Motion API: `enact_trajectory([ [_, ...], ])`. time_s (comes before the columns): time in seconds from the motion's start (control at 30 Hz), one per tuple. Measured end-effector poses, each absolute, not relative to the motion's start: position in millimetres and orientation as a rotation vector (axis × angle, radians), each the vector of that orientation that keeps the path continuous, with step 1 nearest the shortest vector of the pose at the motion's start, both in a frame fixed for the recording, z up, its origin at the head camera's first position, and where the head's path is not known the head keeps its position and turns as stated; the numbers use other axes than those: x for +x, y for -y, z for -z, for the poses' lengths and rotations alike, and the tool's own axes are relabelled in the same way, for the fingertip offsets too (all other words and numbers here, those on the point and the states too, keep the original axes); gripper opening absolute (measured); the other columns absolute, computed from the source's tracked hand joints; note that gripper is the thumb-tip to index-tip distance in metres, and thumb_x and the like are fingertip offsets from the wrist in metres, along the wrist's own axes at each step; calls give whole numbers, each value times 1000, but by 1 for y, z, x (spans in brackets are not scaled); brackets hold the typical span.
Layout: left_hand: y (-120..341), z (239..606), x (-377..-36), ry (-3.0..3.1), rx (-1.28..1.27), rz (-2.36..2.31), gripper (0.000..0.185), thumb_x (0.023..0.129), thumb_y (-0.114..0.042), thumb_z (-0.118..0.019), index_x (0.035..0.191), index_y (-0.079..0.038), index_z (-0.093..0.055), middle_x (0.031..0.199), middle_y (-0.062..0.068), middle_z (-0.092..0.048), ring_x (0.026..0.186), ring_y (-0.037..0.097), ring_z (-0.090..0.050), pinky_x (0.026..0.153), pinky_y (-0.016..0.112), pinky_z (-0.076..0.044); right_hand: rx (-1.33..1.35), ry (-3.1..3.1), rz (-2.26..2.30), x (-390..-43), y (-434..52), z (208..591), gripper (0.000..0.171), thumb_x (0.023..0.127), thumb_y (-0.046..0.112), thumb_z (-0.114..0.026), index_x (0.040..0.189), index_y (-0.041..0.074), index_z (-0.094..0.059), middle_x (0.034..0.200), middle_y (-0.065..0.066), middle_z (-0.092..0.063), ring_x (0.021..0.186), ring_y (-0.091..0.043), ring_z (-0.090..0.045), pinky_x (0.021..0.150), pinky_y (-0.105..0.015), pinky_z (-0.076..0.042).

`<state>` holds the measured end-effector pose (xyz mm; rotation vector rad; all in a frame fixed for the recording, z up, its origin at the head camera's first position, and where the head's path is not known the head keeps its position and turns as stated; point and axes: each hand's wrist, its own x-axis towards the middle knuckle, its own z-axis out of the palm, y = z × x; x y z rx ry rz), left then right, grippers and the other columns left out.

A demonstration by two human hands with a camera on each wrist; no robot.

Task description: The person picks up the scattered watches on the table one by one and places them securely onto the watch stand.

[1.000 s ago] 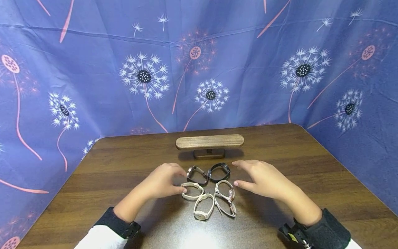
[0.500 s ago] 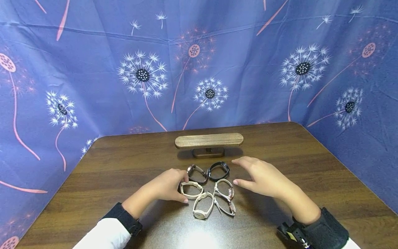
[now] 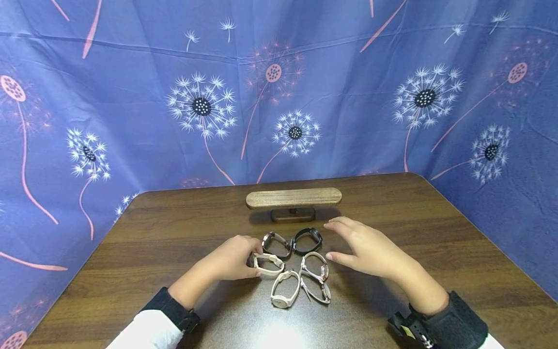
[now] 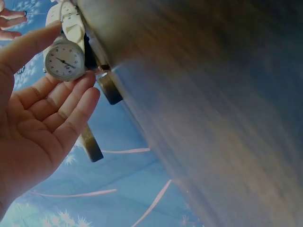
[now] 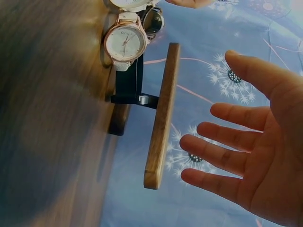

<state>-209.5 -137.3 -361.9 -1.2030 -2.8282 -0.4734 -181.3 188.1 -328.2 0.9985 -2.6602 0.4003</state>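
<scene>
Wooden table (image 3: 174, 228), wooden watch stand (image 3: 294, 198) at the back. Right hand (image 3: 370, 247) hovers spread, holding nothing, just beside the watch cluster. Left hand (image 3: 228, 258) pinches the cream-strapped watch (image 3: 267, 264), thumb and fingers on its case, at the cluster's left edge.

No legible text on any watch dial (image 5: 125, 43).
</scene>
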Motion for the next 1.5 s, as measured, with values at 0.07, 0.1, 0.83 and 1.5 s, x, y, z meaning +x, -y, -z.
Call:
enact_trajectory([
  [0.07,139,360,-209,2806,-1196,494,30,72,-18,-84,91,-7,-64,78,-4,-58,68,7,-48,63,27,-45,991,2669,-401,-181,-188,328,57,86,35,-74,129,2,-57,128,-14,-58,115,-33,-59,94,-51,-48],
  [0.1,140,360,-208,2805,-1188,503,29,73,-18,-83,91,-7,-65,78,-4,-58,68,7,-48,63,27,-45,987,2676,-403,-180,-188,328,57,86,35,-74,130,2,-57,128,-14,-58,115,-33,-58,94,-52,-48],
  [0.83,153,337,-198,2623,-994,845,43,72,-13,-80,111,-3,-67,98,-1,-67,87,13,-60,79,36,-52,974,2624,-569,-186,-168,312,55,91,35,-69,133,3,-55,133,-17,-56,122,-36,-54,99,-54,-43],
  [1.5,110,321,-200,2156,-1171,830,45,67,-7,-78,112,-1,-71,105,6,-63,101,20,-57,88,33,-49,853,2367,-1180,-188,-127,316,11,86,4,-71,97,5,-71,91,-1,-72,79,-11,-66,69,-32,-56],
])
